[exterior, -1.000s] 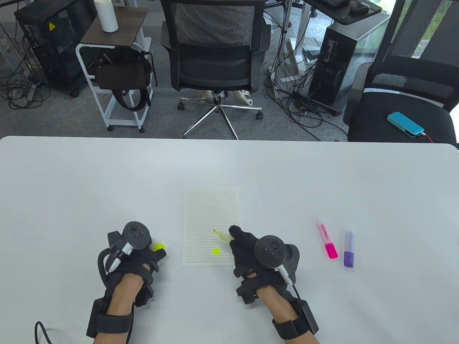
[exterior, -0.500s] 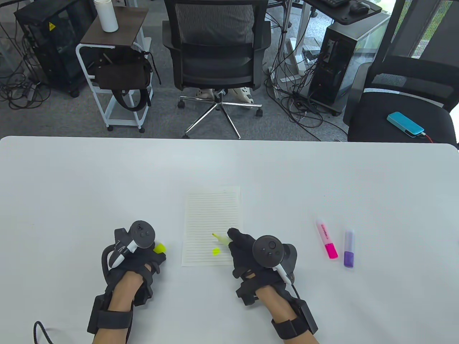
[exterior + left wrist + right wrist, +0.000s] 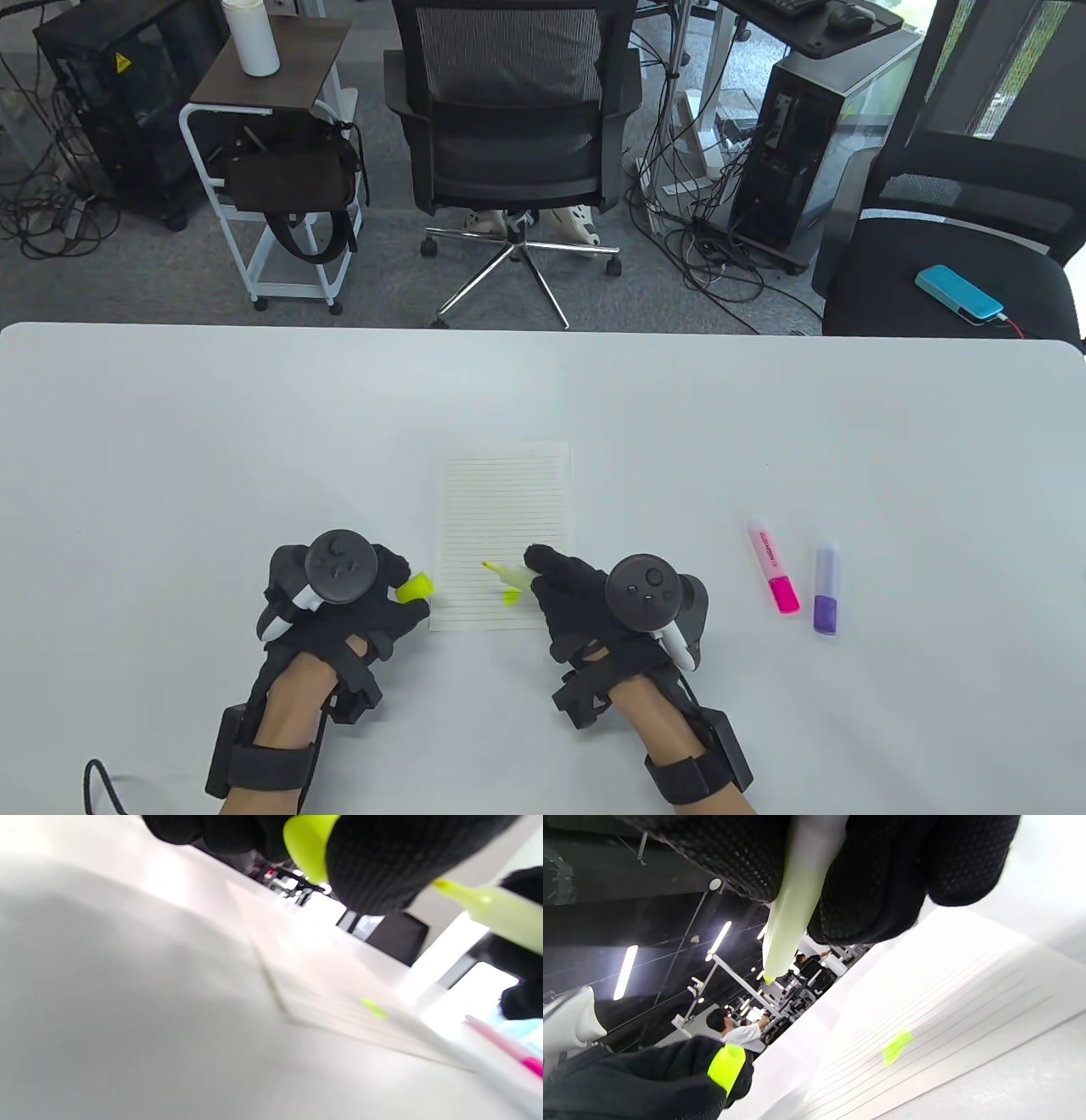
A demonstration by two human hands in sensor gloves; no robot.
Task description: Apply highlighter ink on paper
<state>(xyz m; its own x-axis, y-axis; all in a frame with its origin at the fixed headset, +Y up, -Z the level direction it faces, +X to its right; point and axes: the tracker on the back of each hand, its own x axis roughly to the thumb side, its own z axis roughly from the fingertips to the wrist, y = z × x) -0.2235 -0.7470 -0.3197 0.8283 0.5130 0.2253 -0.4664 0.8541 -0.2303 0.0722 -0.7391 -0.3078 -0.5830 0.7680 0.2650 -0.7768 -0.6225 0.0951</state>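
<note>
Ink is applied; recapping follows. Right hand [image 3: 585, 594] grips highlighter [image 3: 509, 577]; left hand [image 3: 339, 611], at 9 o'clock, pinches cap [image 3: 414, 587].

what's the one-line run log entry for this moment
right hand: holds yellow highlighter, tip above paper | left hand: holds cap | yellow mark on paper

Most of the yellow highlighter [image 3: 512, 576] barrel is hidden inside the right hand [image 3: 585, 604]; its cap [image 3: 413, 587] is half covered by the left hand [image 3: 356, 607], and the paper [image 3: 339, 993] is blurred in the left wrist view
</note>
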